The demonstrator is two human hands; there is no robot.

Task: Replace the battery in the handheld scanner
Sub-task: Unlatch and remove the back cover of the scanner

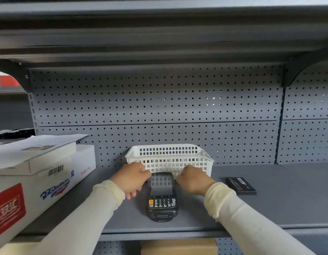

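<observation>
While lying keypad-up on grey shelf (251,208): handheld scanner (161,196), flanked by left hand (131,178) and right hand (193,180), grips curled at its top, contact unclear; battery (241,185) well right.

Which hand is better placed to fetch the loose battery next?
Right. The right hand is on the scanner's right side, nearer the battery lying further right on the shelf; the left hand would have to cross over.

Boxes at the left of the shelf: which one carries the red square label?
The lower, larger white box, under the flat white box. Its near face bears the red label plus blue lettering; the upper one shows neither, and a barcode sits near its edge.
</observation>
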